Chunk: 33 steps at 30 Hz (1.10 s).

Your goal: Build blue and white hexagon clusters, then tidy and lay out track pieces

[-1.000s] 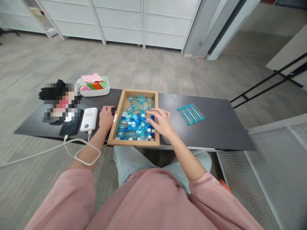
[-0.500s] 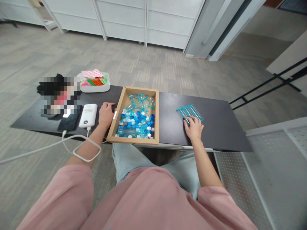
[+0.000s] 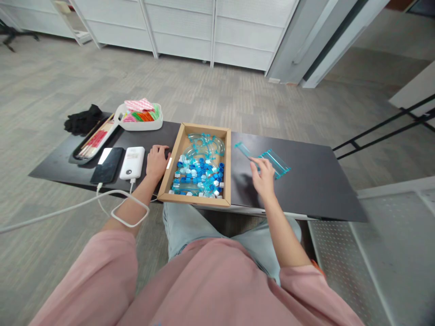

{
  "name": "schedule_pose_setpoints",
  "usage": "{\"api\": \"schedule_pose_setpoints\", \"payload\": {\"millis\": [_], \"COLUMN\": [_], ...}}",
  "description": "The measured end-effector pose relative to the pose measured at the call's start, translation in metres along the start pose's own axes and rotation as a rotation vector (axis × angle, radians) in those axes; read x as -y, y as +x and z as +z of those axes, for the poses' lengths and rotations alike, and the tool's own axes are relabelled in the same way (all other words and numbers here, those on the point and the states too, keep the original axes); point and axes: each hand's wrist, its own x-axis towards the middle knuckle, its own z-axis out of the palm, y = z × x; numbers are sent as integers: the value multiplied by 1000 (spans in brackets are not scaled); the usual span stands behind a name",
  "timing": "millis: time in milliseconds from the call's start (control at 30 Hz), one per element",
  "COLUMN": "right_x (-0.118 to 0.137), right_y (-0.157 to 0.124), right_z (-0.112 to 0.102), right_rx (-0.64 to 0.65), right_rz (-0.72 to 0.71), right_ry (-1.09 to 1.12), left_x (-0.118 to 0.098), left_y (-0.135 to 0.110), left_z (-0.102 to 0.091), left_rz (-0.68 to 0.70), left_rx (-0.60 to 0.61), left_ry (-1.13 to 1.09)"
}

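Between thumb and fingertips, my right hand (image 3: 263, 176) holds one clear tube (image 3: 242, 149) with blue-green ends, raised and tilted above the table. Just beyond that hand, several similar tubes (image 3: 279, 164) lie side by side. My left hand (image 3: 157, 162) rests on the table against the left side of a shallow cardboard box (image 3: 227, 167). Its fingers are loosely extended and seem to hold nothing. Inside the box, curved clear tubes (image 3: 200, 145) lie at the far end. Blue and white connector pieces (image 3: 200, 172) are heaped nearer me, with straight tubes among them.
Left of the box are a white power bank (image 3: 132, 162) and a black phone (image 3: 107, 165), both with white cables. Farther back stand a white basket (image 3: 142, 126) of colourful items, a dark tray (image 3: 81, 156) of sticks and a black cloth (image 3: 82, 119). A cable loop crosses my left forearm.
My right hand has taken one tube from the row and moved it left, lifting it off the table. My left hand stays beside the box. The view has shifted slightly.
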Motion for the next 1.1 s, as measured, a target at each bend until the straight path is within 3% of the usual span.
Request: {"api": "schedule_pose_setpoints", "payload": {"millis": [100,200,267,333,433,600,733,833,1100], "right_x": [49,92,109,110,79,-23,-78,-86,-71], "right_y": [16,30,36,38,38,20,-3,-11,-11], "right_z": [36,67,77,73,46,-20,-45,-46,-37], "right_rx": [198,328,391,403,291,7,-34,-23,-4], "right_rz": [-215,-337,-389,-402,-303,69,234,230,220], "right_ry": [77,71,49,44,15,-219,-281,-260,-247], "left_x": [-2,-5,-6,-6,-4,-3,-5,-5,-6], "left_y": [0,-1,-1,-1,-1,-1,-1,-1,-3], "left_z": [-2,-4,-5,-6,-6,-4,-4,-5,-8], "left_rz": [-12,-18,-20,-23,-26,-25,-26,-29,-29], "left_rx": [11,18,19,20,23,30,29,31,38], "left_ry": [15,27,31,31,25,10,4,5,1]}}
